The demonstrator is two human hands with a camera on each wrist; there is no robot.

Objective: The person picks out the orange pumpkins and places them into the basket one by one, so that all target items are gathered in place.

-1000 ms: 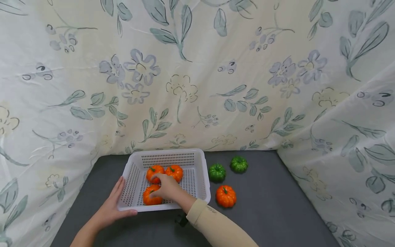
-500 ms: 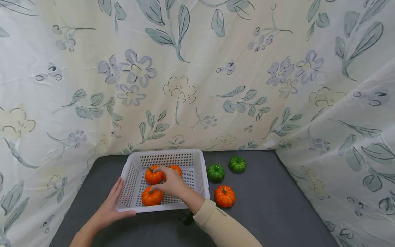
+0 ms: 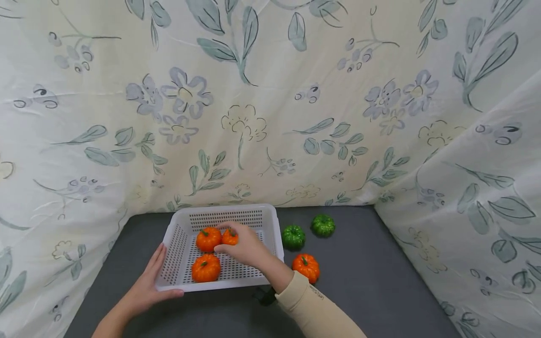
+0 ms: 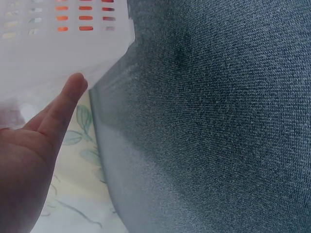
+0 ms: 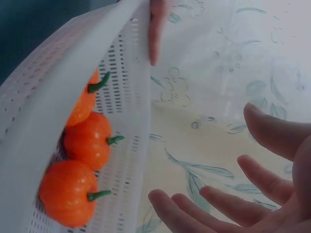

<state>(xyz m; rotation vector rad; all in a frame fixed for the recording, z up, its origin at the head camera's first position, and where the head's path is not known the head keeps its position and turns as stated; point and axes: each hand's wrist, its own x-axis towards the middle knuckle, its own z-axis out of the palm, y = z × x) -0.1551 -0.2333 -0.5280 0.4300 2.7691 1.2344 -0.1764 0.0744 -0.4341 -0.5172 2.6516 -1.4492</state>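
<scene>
A white perforated plastic basket (image 3: 236, 283) holds three small orange pumpkins: a back left one (image 3: 208, 240), a front one (image 3: 205, 269) and a back right one (image 3: 229, 237), which my right hand partly covers. That right hand (image 3: 245, 245) hovers over the basket, fingers loosely bent and thumb apart; the right wrist view shows nothing between the fingers (image 5: 221, 206). At the basket's front left corner, my left hand (image 3: 145, 286) rests with straight fingers along the left side and its thumb along the front. In the left wrist view those fingers (image 4: 60, 114) touch the outer wall.
Right of the basket, a further orange pumpkin (image 3: 306, 266) sits close to my right sleeve (image 3: 317, 305). Behind it are two green pumpkins, a nearer one (image 3: 293, 237) and a farther one (image 3: 323, 226). A floral cloth (image 3: 253, 117) hangs behind the dark table (image 3: 372, 281).
My right hand has moved to the right, away from the front and back left pumpkins and over the back right one, its fingers empty. My left hand stays at the basket's corner.
</scene>
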